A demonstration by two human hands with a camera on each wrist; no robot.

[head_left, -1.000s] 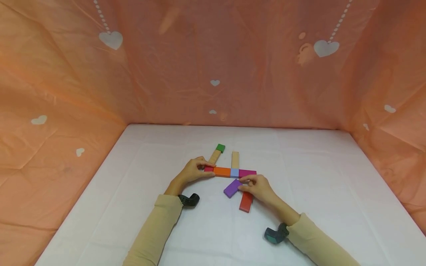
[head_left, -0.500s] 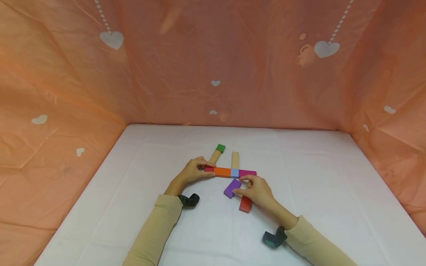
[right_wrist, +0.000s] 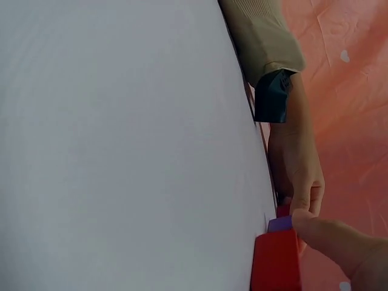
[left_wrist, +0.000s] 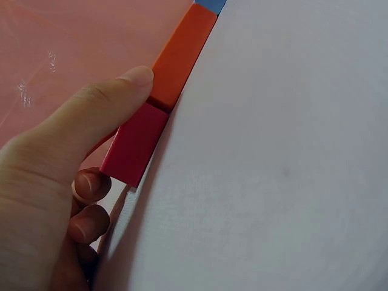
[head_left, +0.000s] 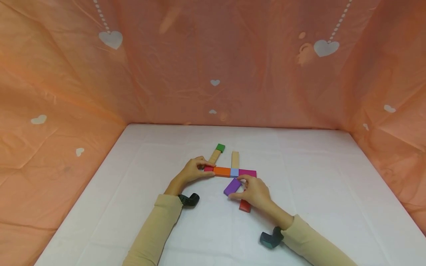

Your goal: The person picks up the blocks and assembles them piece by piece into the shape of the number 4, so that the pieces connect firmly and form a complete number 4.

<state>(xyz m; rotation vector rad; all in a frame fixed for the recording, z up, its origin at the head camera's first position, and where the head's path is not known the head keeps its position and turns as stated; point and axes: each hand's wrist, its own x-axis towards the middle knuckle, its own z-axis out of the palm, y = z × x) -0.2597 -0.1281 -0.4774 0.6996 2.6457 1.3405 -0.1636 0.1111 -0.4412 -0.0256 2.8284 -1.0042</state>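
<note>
In the head view my left hand (head_left: 192, 170) grips the crimson block (head_left: 208, 169) at the left end of a row. Its thumb (left_wrist: 130, 85) lies over the joint with the orange block (left_wrist: 185, 54), and curled fingertips show behind the crimson block in the left wrist view. My right hand (head_left: 257, 191) pinches a purple block (head_left: 232, 187), index finger at its far end and thumb along its near side. That block lies slanted just in front of the row. Partly hidden under the right hand is a red block (head_left: 244, 206), seen large in the right wrist view.
The row continues with a light blue block (head_left: 234, 172) and a magenta block (head_left: 247, 173). Two plain wooden blocks, one leaning right (head_left: 215, 157) and one straight (head_left: 235, 160), extend behind it. A green block (head_left: 220, 148) tops the slanted one. Orange sheeting surrounds the white table (head_left: 159, 147).
My right thumb has slid along the purple block from its right end toward its near left corner, and the right wrist has shifted slightly left. The left hand and the row are unmoved.
</note>
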